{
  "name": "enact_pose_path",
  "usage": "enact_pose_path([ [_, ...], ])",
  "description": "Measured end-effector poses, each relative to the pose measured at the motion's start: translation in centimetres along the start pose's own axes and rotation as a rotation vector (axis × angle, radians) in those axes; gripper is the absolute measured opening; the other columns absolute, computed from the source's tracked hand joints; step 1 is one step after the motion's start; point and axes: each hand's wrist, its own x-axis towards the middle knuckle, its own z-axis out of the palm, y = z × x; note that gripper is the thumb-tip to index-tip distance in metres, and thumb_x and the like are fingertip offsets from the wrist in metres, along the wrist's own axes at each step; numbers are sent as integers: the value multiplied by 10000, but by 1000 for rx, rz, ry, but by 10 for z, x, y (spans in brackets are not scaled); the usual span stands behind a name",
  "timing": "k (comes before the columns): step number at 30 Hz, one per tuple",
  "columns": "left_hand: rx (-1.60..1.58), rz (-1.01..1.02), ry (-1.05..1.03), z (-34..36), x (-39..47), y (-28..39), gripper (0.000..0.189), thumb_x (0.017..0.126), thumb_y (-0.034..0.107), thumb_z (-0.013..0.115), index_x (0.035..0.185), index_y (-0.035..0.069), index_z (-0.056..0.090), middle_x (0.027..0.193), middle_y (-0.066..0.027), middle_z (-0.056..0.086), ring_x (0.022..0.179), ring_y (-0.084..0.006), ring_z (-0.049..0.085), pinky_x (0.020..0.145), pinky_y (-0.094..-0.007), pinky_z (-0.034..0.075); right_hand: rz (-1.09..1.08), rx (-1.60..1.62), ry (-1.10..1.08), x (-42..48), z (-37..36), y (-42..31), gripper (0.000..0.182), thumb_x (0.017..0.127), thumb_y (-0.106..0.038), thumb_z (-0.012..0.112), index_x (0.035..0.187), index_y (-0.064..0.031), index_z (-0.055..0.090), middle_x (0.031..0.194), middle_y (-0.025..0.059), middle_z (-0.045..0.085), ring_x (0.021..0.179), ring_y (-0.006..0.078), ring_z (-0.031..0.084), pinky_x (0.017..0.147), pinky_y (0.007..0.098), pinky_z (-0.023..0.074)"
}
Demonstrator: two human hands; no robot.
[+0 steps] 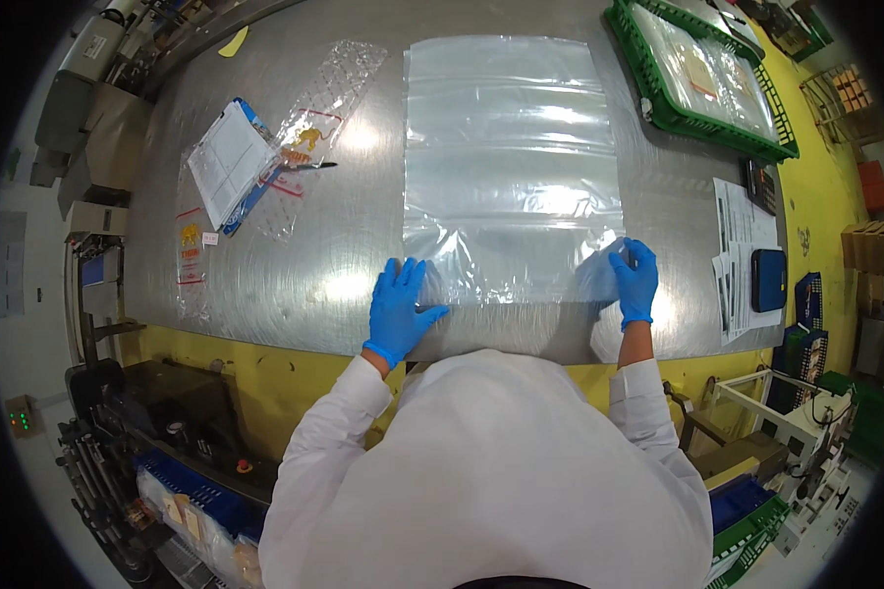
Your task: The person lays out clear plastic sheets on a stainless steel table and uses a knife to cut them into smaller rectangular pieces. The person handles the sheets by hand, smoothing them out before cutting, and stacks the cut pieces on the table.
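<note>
A large clear plastic bag lies flat on the stainless steel table, its near end wrinkled. My left hand, in a blue glove, rests at the near left corner, fingers pointing away and thumb spread to the side. At the near right corner, my blue-gloved right hand has its thumb and fingers curled around the bag's edge and pinches it. Part of the corner under those fingers is hidden.
A green plastic crate with packed clear bags stands at the back right. Papers, a calculator and a dark blue case line the right edge. On the left lie printed plastic wrappers, a clipboard with papers and a pen.
</note>
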Motion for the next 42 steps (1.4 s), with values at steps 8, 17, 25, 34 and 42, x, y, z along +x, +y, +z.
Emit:
enact_pose_path([
  [8,-411,-53,449,-31,138,-51,650,843,348,684,1344,3,455,1359,-218,480,1267,-338,456,1043,-385,369,-67,129,-41,152,22,-29,505,802,-257,719,1224,-16,584,1251,175,566,1164,270,536,965,351,420],
  [17,-1116,-239,507,0,278,-94,591,904,263,614,1370,-41,413,1349,-180,506,1242,-230,487,1035,-313,379,-56,223,-144,256,89,-23,723,784,-230,725,1386,12,407,1374,218,464,1263,298,468,1005,359,398],
  [25,-1291,-238,448,-6,306,-85,547,942,224,559,1391,-35,386,1376,-139,479,1254,-199,461,1071,-297,343,-262,-52,-134,290,123,-40,712,745,-249,729,1355,1,458,1261,221,566,1171,305,552,973,342,433],
  [34,-1279,-247,351,-25,303,-74,609,916,141,575,1435,-26,305,1480,-157,346,1371,-225,325,1118,-308,272,-267,138,-165,293,127,-37,649,767,-185,706,1338,17,474,1318,192,538,1219,268,520,1014,335,403],
  [42,-875,-183,480,-2,306,-85,565,878,120,617,1379,-29,405,1371,-175,490,1254,-226,480,1041,-326,378,-72,380,-226,277,113,-54,652,830,-122,653,1405,20,381,1412,165,447,1290,234,438,1058,328,349],
])
